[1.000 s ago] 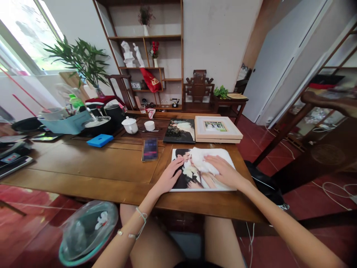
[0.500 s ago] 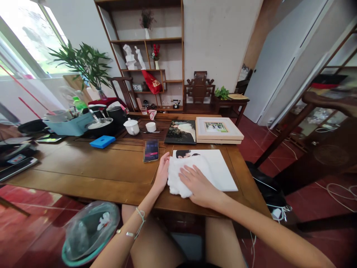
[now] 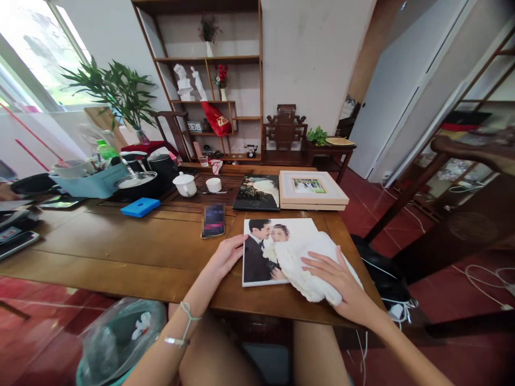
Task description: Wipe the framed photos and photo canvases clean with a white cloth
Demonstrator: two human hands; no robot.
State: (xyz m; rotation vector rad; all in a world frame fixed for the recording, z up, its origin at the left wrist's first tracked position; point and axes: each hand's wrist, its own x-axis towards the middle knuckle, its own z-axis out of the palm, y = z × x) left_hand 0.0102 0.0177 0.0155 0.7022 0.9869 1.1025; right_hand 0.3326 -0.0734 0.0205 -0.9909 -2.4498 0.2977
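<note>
A square, white-edged wedding photo panel (image 3: 258, 268) lies flat near the front edge of the wooden table, with a couple printed on it. My left hand (image 3: 228, 254) rests at its left edge, fingers stretched out and touching the side. A fluffy white cloth (image 3: 300, 268) is bunched over the panel's right part and hangs past its lower edge. My right hand (image 3: 332, 273) lies flat on this cloth with the fingers spread, pressing it down. The cloth hides most of the panel's right side.
Behind the panel are a dark photo panel (image 3: 257, 194) and a pale framed picture (image 3: 314, 199). A phone (image 3: 213, 221), a blue block (image 3: 140, 207), a lidded white bowl (image 3: 185, 185) and a small cup (image 3: 213, 185) stand leftward. A lined bin (image 3: 120, 343) sits below the table.
My right hand has slid the cloth rightward across the panel, uncovering the printed couple on the left. My left hand remains at the left edge, slightly lower. The view has shifted a little.
</note>
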